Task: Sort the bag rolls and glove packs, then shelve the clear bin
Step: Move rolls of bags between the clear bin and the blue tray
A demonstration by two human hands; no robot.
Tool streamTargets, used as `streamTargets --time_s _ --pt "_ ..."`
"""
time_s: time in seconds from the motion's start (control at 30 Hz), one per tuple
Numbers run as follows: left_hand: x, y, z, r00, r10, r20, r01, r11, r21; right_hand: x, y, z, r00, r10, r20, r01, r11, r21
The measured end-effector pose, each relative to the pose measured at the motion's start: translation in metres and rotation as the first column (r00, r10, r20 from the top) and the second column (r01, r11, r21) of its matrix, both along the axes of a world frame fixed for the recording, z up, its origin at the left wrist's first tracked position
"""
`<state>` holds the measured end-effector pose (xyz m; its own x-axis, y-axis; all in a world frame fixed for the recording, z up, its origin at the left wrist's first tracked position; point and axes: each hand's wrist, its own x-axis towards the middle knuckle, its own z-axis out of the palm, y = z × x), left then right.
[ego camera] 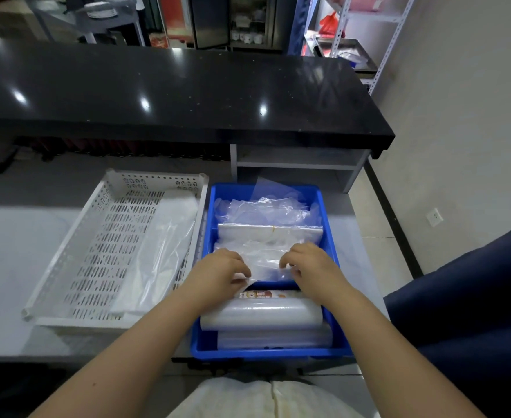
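Note:
A blue bin [210, 327] on the grey table holds clear plastic glove packs [266, 211] at its far end and bag rolls [260, 315] at its near end. My left hand [221, 271] and my right hand [307, 263] both pinch the near edge of one clear plastic pack [266, 260] lying in the middle of the bin. A roll with an orange label [261, 295] lies just below my fingers. To the left stands a white perforated basket [76, 254] with a clear bag pack [160, 251] along its right side.
A black counter [169, 95] runs across behind the table, with an open white shelf [296, 164] under its right end. A metal rack [365, 40] stands at the back right. A dark blue chair [471, 312] is at my right.

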<state>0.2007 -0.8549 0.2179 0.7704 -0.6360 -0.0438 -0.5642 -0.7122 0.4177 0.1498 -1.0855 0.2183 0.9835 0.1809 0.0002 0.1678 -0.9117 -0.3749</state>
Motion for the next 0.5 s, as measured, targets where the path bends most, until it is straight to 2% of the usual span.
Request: streamTargets --time_s 0.23,0.37,0.5 --pt "0.005 -0.003 -0.004 0.999 -0.015 0.049 0.011 0.997 0.078 0.003 -0.005 -0.005 1.0 0.012 0.022 -0.011 1.0 -0.029" --pt "0.019 -0.007 -0.002 1.0 0.026 -0.008 -0.025 0.994 0.109 0.007 -0.006 -0.008 0.997 -0.053 -0.049 0.05 0.997 -0.065" --pt "0.028 -0.016 0.004 0.997 -0.053 0.063 0.039 0.976 0.216 0.018 0.001 -0.011 0.982 -0.107 -0.157 0.09 0.99 -0.106"
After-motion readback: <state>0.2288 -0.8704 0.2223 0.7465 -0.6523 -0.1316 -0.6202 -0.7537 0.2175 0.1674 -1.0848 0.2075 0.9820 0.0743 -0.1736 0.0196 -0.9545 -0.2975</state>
